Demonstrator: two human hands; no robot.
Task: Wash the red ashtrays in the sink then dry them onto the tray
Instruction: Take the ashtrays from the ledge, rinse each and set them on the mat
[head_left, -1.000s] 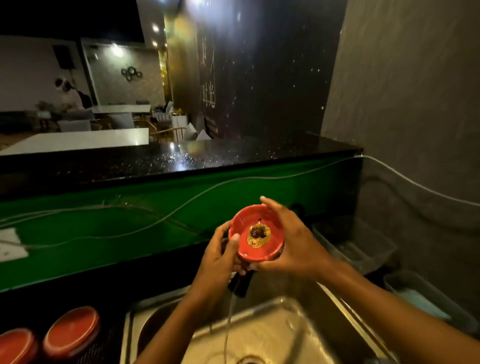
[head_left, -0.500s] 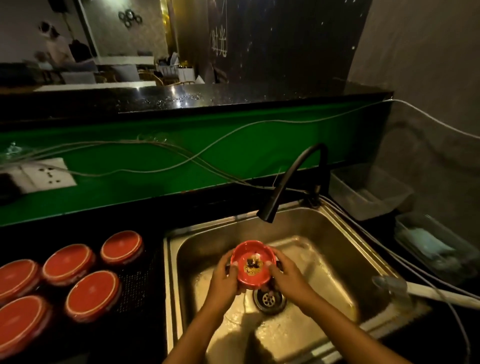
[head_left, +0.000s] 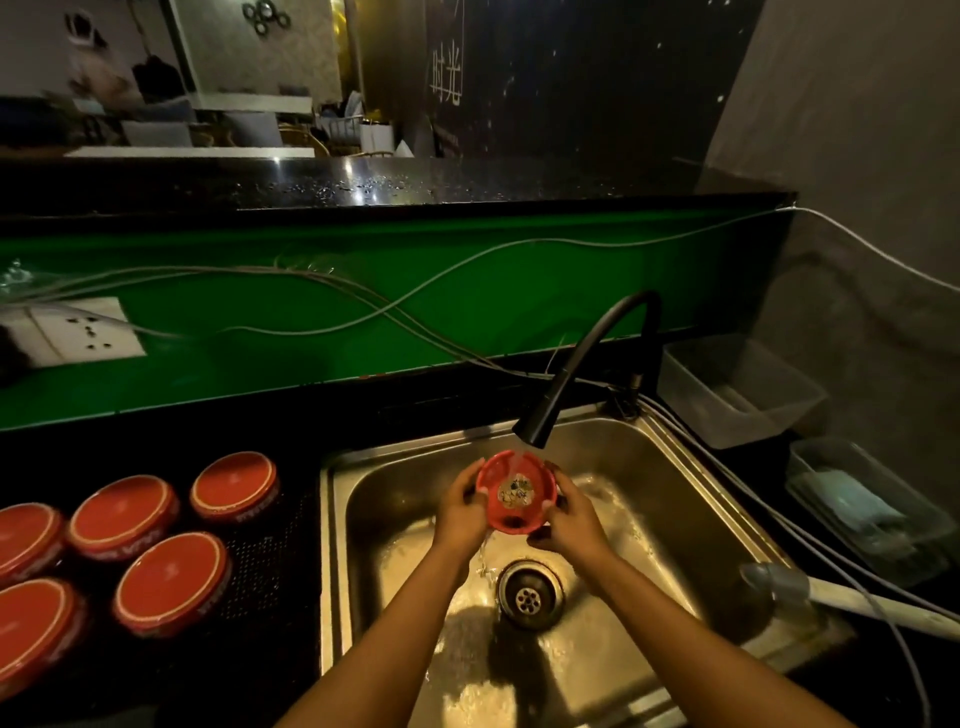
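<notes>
Both hands grip one red ashtray (head_left: 515, 498) over the steel sink (head_left: 670, 499), left hand (head_left: 460, 512) and right hand (head_left: 571, 522) curled round its sides, under the black faucet (head_left: 576, 366). Five more red ashtrays (head_left: 171, 582) lie upside down on the dark desk (head_left: 291, 525) beside the sink, below a green wall panel (head_left: 467, 291) strung with cables.

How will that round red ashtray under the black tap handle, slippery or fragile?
The round red ashtray is probably slippery: water runs over it, and both the left hand and right hand grip it. It looks rigid, possibly ceramic, so dropping it into the steel sink might chip it.
</notes>
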